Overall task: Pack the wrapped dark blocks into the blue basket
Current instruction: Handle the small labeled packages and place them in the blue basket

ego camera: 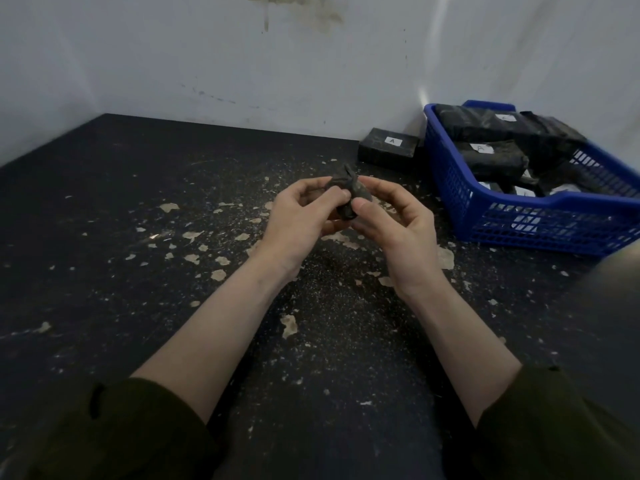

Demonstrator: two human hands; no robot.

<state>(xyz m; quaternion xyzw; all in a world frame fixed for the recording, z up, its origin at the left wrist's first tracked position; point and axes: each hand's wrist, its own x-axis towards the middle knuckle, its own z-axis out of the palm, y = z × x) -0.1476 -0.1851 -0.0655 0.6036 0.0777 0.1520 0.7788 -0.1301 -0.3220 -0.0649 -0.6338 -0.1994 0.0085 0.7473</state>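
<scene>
Head view is showing the left hand [298, 216] and right hand [394, 230] both pinching a small dark scrap [346, 194] above the table [138, 188], one wrapped block [388, 147] lying just beside the blue basket [446, 174], probably needing freed fingers and flat placing.

Brightness: dim and flat; the pale wall [311, 64] is the lightest area, and the black tabletop [104, 202] swallows detail.
Light source: out of view; a soft bright streak runs down the wall at upper right and ends in a small glare spot just above the blue basket [512, 199].
Shadows: faint and soft-edged, barely readable on the dark tabletop.
Colour: cool, greyish cast.
Blur: the dark lump [346, 199] pinched between the left hand [298, 216] and right hand [398, 233] is smeared; the basket's far right side is streaked.
Distortion: wide-angle bending curves the tabletop's far edge and stretches the corners.
Out of focus: both sleeves [104, 427], and a grey-green blur [616, 289] at the right edge.
</scene>
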